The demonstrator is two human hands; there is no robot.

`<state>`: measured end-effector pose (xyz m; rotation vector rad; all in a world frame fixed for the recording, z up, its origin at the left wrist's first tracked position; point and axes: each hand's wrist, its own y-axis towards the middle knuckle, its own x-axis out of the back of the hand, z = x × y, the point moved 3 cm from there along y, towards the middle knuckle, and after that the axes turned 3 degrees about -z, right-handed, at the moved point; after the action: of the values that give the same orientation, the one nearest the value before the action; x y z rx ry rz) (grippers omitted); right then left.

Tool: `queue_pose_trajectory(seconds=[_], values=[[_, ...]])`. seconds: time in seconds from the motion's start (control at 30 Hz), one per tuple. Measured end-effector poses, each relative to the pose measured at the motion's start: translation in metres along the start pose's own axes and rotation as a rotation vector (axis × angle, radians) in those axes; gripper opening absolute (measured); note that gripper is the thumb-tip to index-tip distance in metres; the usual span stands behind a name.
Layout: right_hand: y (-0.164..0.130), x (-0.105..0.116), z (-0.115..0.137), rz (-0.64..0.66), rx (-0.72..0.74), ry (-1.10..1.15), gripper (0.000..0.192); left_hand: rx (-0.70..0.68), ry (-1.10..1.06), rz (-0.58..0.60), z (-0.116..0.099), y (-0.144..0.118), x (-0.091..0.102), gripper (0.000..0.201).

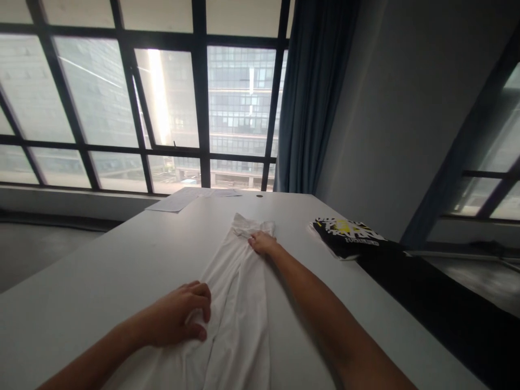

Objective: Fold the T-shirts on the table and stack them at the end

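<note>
A white garment (238,287) lies stretched lengthwise along a white table (122,260), folded into a long narrow strip. My right hand (262,242) reaches far forward and presses on the garment near its far end, fingers closed over a fold of the cloth. My left hand (182,314) rests on the near left edge of the garment, fingers curled into the fabric.
A folded black garment with a yellow and white print (345,235) lies at the table's right edge. Sheets of paper (182,197) sit at the far end. Large windows and a blue curtain (312,97) stand behind the table.
</note>
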<state>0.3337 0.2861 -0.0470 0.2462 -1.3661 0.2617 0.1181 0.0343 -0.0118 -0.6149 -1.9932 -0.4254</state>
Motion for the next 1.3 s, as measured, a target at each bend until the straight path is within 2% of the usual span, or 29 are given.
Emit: queue_pose_trajectory(seconds=[0.1,0.23,0.3,0.4,0.5,0.63,0.8,0.87,0.93,1.03,1.1,1.17,1.23,1.3], values=[[0.022,-0.001,-0.016,0.027,-0.087,-0.052,0.054,0.001,0.060,-0.031,-0.002,0.009,-0.005,0.026],[0.039,0.003,-0.027,-0.027,0.000,-0.082,0.051,-0.049,0.077,-0.059,0.002,0.013,-0.015,0.040],[0.038,0.007,-0.026,-0.098,0.022,-0.103,0.051,-0.069,0.075,-0.078,0.002,0.013,-0.019,0.041],[0.025,0.014,-0.016,-0.201,0.018,-0.125,0.051,-0.100,0.094,-0.131,-0.004,0.015,-0.024,0.032],[-0.006,0.018,-0.002,-0.166,0.033,-0.109,0.051,-0.137,0.132,-0.186,-0.010,0.019,-0.028,0.022],[-0.067,0.018,0.007,-0.080,0.061,-0.092,0.053,-0.150,0.099,-0.231,-0.018,0.020,-0.032,0.028],[-0.149,0.011,0.001,0.042,0.110,-0.100,0.061,-0.131,0.022,-0.282,-0.031,0.017,-0.035,0.029],[-0.177,0.011,-0.005,0.006,0.093,-0.143,0.054,-0.125,-0.004,-0.296,-0.038,0.018,-0.035,0.030],[-0.201,0.016,-0.011,-0.078,0.066,-0.198,0.045,-0.104,-0.039,-0.263,-0.047,0.021,-0.036,0.032],[-0.231,0.026,-0.017,-0.139,0.053,-0.219,0.039,-0.081,-0.089,-0.130,-0.061,0.025,-0.039,0.034],[-0.246,0.032,-0.016,-0.100,0.101,-0.140,0.037,-0.076,-0.112,-0.022,-0.068,0.027,-0.040,0.039],[-0.260,0.039,-0.012,-0.041,0.210,0.002,0.032,-0.082,-0.100,0.046,-0.070,0.026,-0.042,0.045],[-0.272,0.045,-0.007,0.025,0.327,0.141,0.028,-0.121,-0.046,0.048,-0.069,0.023,-0.043,0.047],[-0.281,0.049,-0.004,0.103,0.386,0.222,0.033,-0.171,0.016,0.005,-0.066,0.019,-0.044,0.049]])
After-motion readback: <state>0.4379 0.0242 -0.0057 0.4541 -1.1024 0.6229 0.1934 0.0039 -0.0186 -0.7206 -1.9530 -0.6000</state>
